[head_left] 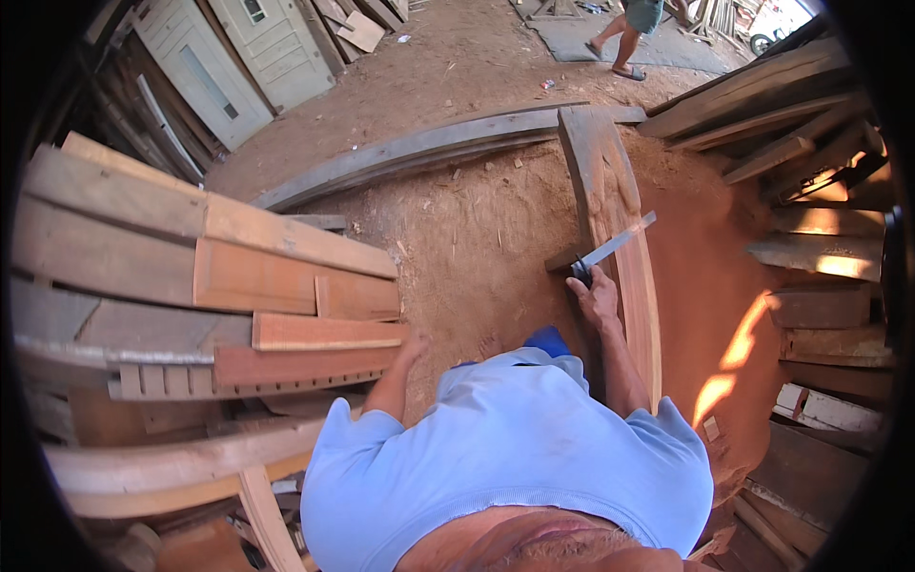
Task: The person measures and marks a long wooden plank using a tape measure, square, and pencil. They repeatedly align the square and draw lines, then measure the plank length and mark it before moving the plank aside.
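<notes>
Sawdust-covered dirt floor; right hand [593, 297] fingers clamped on square's [615, 245] dark handle, blade running up-right across curved plank [637, 286]; left hand [412, 345] fingers together, resting on stacked boards' [315, 334] right edge

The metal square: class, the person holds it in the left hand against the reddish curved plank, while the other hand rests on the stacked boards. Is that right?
Not quite. The head view shows the metal square held in the right hand, not the left, against the reddish curved plank. It is the left hand that rests on the stacked boards.
</notes>
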`<state>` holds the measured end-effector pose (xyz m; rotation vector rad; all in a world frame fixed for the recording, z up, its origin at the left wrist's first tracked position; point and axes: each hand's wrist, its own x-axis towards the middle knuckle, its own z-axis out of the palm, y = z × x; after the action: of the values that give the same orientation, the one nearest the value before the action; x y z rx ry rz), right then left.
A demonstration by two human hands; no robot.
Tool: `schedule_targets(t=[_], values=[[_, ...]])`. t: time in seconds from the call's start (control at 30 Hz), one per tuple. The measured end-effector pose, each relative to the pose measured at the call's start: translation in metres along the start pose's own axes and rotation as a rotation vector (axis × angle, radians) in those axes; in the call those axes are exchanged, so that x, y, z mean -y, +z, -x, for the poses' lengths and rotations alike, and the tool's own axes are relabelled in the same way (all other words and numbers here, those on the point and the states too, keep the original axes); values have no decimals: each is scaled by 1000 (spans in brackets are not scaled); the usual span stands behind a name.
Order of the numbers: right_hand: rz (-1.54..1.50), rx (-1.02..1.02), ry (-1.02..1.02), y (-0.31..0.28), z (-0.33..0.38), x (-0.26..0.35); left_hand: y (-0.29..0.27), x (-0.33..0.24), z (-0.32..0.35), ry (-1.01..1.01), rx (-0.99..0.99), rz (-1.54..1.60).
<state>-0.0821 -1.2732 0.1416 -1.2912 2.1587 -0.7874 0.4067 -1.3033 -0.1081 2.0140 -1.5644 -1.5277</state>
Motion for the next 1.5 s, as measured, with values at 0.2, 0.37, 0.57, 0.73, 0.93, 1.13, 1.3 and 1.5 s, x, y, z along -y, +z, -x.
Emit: schedule_targets(t=[0.2,0.37,0.57,0.73,0.93,1.13,1.3,1.5], values=[[21,-51,7,40,-108,23,-105,-160,-185,43,-90,131],[-144,24,-14,78,-253,59,-118,-175,-272,95,-199,65],[52,-84,17,40,-415,108,-89,-170,-270,-196,-19,132],[25,-210,212,43,-514,78,-124,-195,-328,-223,110,-50],[160,-337,588,80,-525,-6,-200,-283,-489,-64,130,-244],[129,-289,829,87,-562,45,-285,-428,-681,676,61,-1032],[164,-295,986,76,-580,38,-240,-555,-755,257,7,-122],[77,-309,932,46,-652,55,-179,-611,-772,-118,133,-12]])
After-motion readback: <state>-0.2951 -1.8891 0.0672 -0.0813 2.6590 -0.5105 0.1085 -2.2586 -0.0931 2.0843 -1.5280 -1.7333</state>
